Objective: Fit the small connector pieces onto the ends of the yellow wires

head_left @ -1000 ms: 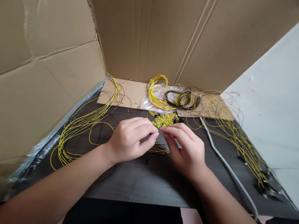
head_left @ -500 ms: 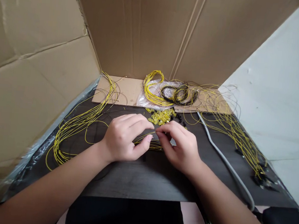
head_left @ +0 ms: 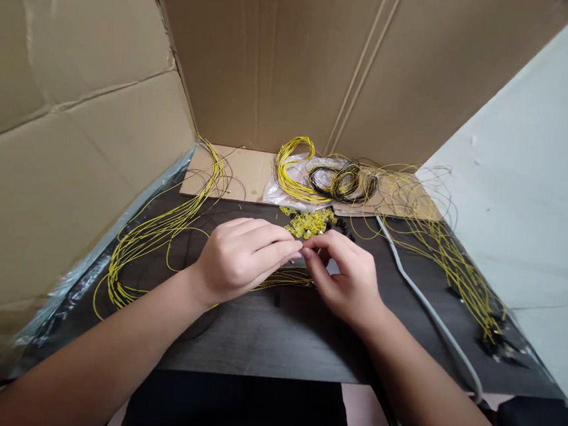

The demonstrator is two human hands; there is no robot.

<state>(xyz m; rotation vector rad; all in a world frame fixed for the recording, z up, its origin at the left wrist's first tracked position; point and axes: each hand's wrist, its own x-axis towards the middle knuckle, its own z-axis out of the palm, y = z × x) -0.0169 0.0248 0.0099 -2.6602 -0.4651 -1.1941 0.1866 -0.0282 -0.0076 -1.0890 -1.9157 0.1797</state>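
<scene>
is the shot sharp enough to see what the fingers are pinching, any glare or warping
Head view: soft even light, no hard glare; the pinch between left hand and right hand is too small and soft to make out; wide-lens bending at the cardboard walls; yellow wires stay fairly crisp.

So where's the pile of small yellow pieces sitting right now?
In the head view, the pile of small yellow pieces lies mid-table just beyond the fingertips of both hands, in front of the coiled wires on plastic.
</scene>
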